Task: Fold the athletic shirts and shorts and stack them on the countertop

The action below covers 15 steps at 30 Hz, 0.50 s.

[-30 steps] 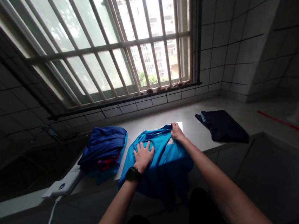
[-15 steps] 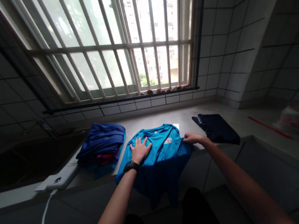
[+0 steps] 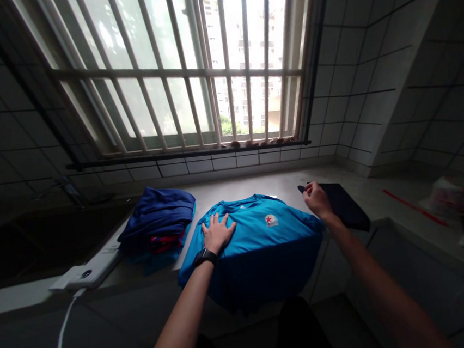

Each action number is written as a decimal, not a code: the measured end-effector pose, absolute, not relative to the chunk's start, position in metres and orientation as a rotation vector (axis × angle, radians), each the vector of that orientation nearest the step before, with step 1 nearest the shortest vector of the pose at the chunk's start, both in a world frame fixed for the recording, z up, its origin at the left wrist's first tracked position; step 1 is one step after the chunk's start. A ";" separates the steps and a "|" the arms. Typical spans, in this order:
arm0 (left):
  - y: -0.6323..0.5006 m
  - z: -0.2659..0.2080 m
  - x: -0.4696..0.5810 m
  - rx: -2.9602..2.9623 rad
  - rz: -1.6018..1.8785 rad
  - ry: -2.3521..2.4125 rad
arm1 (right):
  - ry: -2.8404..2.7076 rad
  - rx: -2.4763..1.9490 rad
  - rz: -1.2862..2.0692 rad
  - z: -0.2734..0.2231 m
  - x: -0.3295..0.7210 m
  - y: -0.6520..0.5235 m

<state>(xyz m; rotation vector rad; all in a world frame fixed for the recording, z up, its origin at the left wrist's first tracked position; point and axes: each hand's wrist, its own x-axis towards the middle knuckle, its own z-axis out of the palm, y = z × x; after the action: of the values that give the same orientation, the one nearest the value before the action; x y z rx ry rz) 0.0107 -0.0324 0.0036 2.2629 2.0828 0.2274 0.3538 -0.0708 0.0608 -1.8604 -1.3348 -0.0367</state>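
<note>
My left hand (image 3: 218, 234) lies spread wide on the blue crew-neck T-shirt (image 3: 252, 236), right hand (image 3: 317, 199) curled, contents indeterminable; I judge flattening underway, next requiring a straightened sleeve (image 3: 310, 220).

Daylight pours through the barred window (image 3: 181, 72), its right side blown out to near white, and leaves a sheen on the surface (image 3: 233, 187); a crisp shadow edge crosses the blue shirt (image 3: 255, 240), the sink (image 3: 58, 240) falls almost black, and the edges look stretched
</note>
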 end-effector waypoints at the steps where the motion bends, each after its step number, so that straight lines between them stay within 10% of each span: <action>1: -0.032 0.002 0.010 2.270 0.237 2.088 | -1.493 -1.876 0.051 0.056 0.339 -0.069; 15: -0.025 -0.006 0.009 2.271 0.292 2.103 | -1.885 -1.749 0.391 0.017 0.244 -0.038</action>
<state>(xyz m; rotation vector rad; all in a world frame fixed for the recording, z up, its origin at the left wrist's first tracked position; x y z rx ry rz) 0.0091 -0.0251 -0.0060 2.2710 2.1027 0.2924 0.2440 -0.0384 0.0168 -1.7488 -1.8853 0.3913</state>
